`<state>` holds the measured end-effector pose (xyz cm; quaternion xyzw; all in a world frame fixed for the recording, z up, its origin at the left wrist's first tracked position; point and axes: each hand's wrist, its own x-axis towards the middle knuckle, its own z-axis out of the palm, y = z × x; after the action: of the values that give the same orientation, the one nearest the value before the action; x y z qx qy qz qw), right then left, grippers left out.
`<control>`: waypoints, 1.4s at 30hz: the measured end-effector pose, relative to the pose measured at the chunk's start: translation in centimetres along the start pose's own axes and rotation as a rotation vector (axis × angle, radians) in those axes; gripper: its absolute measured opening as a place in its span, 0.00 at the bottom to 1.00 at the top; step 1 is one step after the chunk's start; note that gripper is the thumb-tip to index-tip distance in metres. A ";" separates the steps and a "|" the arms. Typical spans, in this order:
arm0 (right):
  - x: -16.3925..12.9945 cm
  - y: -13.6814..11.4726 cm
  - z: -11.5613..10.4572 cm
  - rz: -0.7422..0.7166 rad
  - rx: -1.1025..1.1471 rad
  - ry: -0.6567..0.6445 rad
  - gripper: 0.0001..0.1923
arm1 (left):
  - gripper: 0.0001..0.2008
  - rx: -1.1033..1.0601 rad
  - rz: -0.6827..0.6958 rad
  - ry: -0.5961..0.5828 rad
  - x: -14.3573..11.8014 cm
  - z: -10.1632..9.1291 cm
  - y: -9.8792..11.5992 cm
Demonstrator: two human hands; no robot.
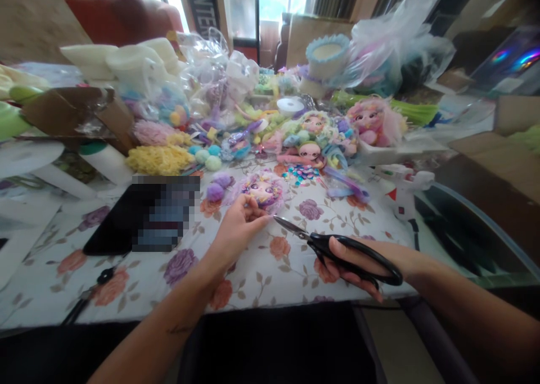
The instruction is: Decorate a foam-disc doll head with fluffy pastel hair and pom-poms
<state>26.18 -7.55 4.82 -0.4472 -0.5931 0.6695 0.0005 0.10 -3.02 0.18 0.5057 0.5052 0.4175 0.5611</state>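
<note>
My right hand [350,263] is wrapped around the black handles of a pair of scissors [358,254]. Their blades look nearly closed and point left, with the tips close to my left thumb. My left hand [242,224] is pinched, thumb against fingers; whatever is between the fingertips is too small to make out. Just beyond those fingers lies a doll head [259,190] with pink-purple hair and colourful bits around its face. Purple pompoms [217,188] sit left of it, and a pile of shiny blue and pink sequins [302,174] lies behind it to the right.
A dark tablet or phone [122,221], partly pixelated, lies left on the flowered tablecloth [261,283]. A white glue gun [407,190] stands at right. Yellow yarn [160,159], more doll heads [369,120] and plastic bags [388,35] crowd the back. A cardboard box [502,159] is far right.
</note>
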 end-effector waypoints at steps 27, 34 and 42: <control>1.0 -1.3 1.0 -0.010 -0.060 0.064 0.35 | 0.19 -0.079 -0.035 0.007 -0.2 0.1 0.3; 1.2 -0.7 1.3 0.037 -0.060 0.125 0.34 | 0.19 -0.104 -0.009 0.013 -0.3 0.1 0.1; 1.1 -0.7 1.2 0.042 -0.072 0.118 0.34 | 0.18 -0.023 0.018 0.000 -0.3 -0.1 -0.2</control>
<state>24.40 -7.72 4.58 -0.4979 -0.6064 0.6200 0.0054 -0.08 -3.36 0.01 0.5036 0.4957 0.4284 0.5631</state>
